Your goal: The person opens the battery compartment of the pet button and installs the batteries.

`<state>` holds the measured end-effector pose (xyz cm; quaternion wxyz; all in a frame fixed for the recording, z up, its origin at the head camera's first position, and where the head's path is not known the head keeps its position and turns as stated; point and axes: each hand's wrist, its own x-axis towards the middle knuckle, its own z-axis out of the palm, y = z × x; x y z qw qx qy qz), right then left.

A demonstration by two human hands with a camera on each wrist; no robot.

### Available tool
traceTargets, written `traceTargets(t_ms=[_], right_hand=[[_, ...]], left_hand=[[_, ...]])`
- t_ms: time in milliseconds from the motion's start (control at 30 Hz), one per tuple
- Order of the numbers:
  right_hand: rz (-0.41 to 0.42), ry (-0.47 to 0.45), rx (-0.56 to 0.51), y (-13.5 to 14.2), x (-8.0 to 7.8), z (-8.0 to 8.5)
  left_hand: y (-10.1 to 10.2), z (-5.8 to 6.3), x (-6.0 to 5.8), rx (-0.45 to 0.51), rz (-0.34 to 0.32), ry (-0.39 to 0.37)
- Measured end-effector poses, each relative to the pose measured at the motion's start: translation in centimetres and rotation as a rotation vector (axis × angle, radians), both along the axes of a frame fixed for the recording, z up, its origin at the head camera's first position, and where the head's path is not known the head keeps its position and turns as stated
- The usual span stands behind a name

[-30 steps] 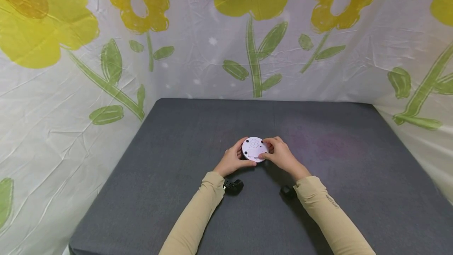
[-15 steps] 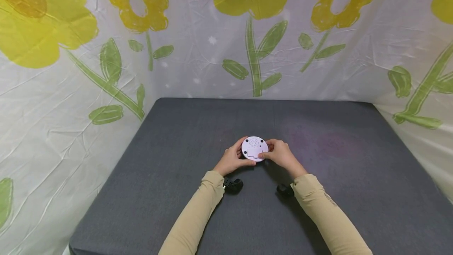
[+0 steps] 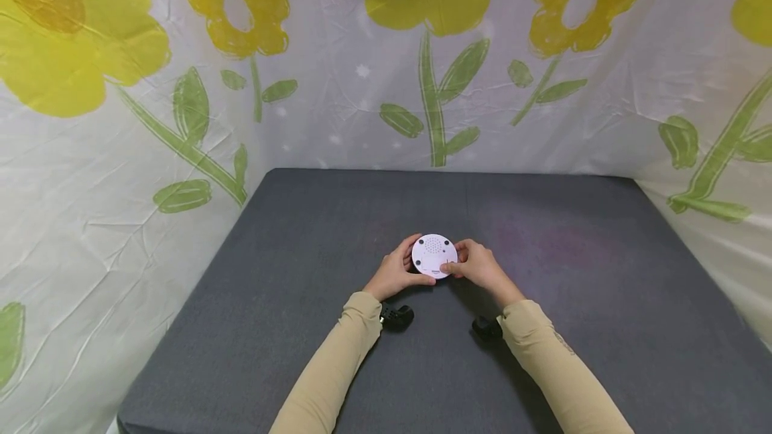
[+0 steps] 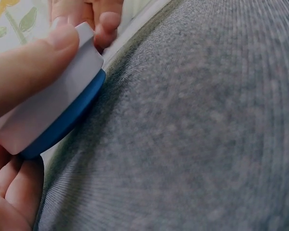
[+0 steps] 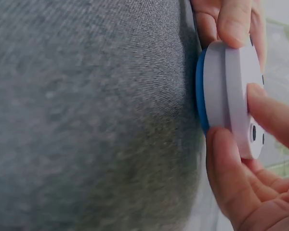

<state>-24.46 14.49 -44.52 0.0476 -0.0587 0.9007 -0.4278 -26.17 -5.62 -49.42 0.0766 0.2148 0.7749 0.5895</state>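
In the head view, a round white electronic device (image 3: 433,250) is held over the table with its underside up. That face has dark round feet, a cluster of small holes and a panel outline along the near side. My left hand (image 3: 392,274) grips its left edge, thumb at the near rim. My right hand (image 3: 482,268) pinches the right side, the thumb (image 5: 274,115) pressing on the holed face and fingers at the rim. Both wrist views show the device's stepped white side and a blue layer (image 5: 201,91) facing the table. Parts of the rim are hidden by fingers.
A dark grey cloth-covered table (image 3: 338,220) lies beneath the hands. A white curtain (image 3: 338,99) with yellow flowers stands behind and at the sides. Black wrist-worn devices sit under both wrists, the left one (image 3: 398,317) close above the cloth.
My right index finger has slid off the device's upturned face to its right edge, and the right wrist has shifted slightly left. The thumb stays on that face. The left hand keeps its grip.
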Motion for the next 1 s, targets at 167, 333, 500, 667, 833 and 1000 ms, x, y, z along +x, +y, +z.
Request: traceTargets(t_ms=[167, 333, 500, 667, 833, 1000], right_hand=[[0.016, -0.066, -0.121, 0.3, 0.5, -0.3], [-0.003, -0.078, -0.224, 0.5, 0.6, 0.1], [-0.047, -0.048, -0.259, 0.6, 0.7, 1.1], [-0.103, 0.033, -0.258, 0.5, 0.5, 1.8], [-0.166, 0.111, -0.257, 0.5, 0.4, 1.6], [-0.147, 0.156, -0.27, 0.7, 0.3, 0.9]], left_hand=[[0.2, -0.2, 0.0, 0.048, 0.017, -0.019], [0.4, -0.2, -0.2, 0.019, 0.016, 0.01], [0.5, 0.3, -0.4, -0.047, -0.021, 0.028], [0.5, 1.8, -0.3, -0.183, -0.007, 0.037], [0.9, 3.0, -0.4, -0.236, 0.048, 0.042], [1.5, 2.5, -0.4, -0.194, 0.126, 0.03]])
